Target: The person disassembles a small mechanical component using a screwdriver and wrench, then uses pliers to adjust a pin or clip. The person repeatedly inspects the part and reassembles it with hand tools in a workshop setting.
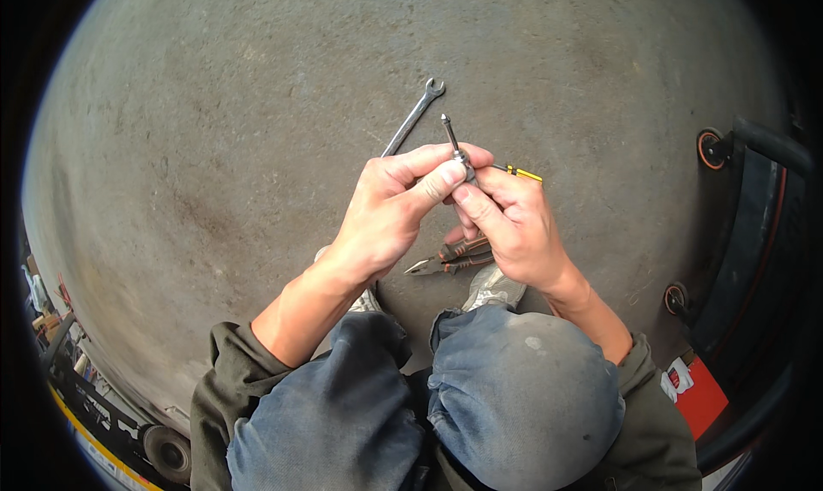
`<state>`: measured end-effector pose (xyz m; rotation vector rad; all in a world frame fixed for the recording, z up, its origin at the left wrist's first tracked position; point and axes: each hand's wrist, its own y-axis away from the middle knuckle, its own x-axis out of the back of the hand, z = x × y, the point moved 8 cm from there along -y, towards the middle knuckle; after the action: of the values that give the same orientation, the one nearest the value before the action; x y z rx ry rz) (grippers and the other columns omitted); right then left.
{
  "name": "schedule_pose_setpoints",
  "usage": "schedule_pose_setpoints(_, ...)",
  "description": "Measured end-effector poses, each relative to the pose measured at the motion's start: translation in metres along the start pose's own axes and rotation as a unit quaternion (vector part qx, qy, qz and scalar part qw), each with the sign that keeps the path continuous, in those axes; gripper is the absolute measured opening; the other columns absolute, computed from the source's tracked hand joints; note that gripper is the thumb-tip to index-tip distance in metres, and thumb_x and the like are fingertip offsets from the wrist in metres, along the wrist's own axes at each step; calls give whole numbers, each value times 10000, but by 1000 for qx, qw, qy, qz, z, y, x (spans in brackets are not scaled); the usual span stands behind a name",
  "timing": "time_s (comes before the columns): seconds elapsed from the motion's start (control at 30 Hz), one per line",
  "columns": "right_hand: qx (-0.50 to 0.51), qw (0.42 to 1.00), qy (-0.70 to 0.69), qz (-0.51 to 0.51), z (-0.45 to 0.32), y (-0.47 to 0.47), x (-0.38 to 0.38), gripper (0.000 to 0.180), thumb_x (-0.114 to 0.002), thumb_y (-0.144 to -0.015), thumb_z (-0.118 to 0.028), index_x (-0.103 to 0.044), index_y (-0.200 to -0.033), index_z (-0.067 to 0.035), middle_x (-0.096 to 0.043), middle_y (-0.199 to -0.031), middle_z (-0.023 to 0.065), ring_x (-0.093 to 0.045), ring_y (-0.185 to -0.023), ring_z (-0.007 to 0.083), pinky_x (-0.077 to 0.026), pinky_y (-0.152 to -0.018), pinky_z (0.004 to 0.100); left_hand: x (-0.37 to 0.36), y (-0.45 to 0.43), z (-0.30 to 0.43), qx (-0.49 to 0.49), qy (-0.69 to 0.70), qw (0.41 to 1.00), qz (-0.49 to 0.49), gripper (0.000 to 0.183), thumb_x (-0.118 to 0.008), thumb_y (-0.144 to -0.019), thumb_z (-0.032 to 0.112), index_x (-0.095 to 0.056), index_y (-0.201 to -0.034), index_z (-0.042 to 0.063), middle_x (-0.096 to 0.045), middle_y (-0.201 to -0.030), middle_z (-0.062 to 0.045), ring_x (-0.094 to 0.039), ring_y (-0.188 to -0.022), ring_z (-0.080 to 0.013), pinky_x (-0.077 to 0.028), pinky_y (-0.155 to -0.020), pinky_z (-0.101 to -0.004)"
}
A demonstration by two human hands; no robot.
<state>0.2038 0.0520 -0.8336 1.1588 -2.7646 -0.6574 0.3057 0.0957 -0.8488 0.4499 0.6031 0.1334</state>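
Both hands meet in front of me over the floor, around a small metal fitting [460, 158] with a thin dark rod [451, 133] rising from it to a pointed bright tip. My left hand [402, 198] pinches the fitting between thumb and fingers. From the other side, my right hand [511, 214] grips its lower part, which the fingers mostly hide. Beyond the left hand lies a steel wrench [411, 121], its open end showing and its other end covered. Combination pliers [450, 259] with black-and-orange grips rest below the hands. Past my right knuckles shows a yellow-and-black handled tool [524, 172], apparently a screwdriver.
The bare concrete floor [225, 105] is stained. My shoes [495, 287] flank the pliers. At right stands a black piece of equipment on casters [712, 149], near a red box [704, 394]. A black frame with a wheel [167, 452] is at lower left.
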Motion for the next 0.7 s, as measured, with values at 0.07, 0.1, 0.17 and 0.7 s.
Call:
schedule_pose_setpoints(0.07,24,998,56,35,-2,-3,-3,226,-577,-969,-122,-628,-1052,82,-684,-831,158,-696,-710,195,-579,-561,302,5,-1,-4,-21,-9,999,31,254,-562,-1003,132,-660,-1155,-46,-684,-932,-64,-630,-827,-115,-533,-692,-264)
schedule_pose_setpoints(0.1,36,995,84,52,-2,-4,-3,219,-583,-963,-117,-624,-1051,79,-677,-819,165,-695,-697,198,-568,-546,308,7,-2,-5,-28,-18,998,47,252,-563,-1002,130,-663,-1155,-43,-685,-946,-60,-624,-850,-110,-529,-702,-261)
schedule_pose_setpoints(0.17,71,978,185,73,1,-8,-1,170,-606,-933,-88,-600,-1008,64,-656,-795,195,-683,-651,276,-515,-539,377,13,-2,-8,-30,-40,996,70,260,-555,-1007,136,-661,-1168,-37,-680,-1002,-58,-614,-919,-114,-512,-785,-273)
schedule_pose_setpoints(0.7,-108,985,84,101,99,-6,41,324,-540,-1012,-271,-650,-1006,33,-620,-746,43,-613,-672,107,-530,-644,260,95,-55,-34,-37,-478,856,192,340,-709,-885,229,-676,-1145,13,-692,-1040,-140,-700,-869,-235,-542,-797,-348)
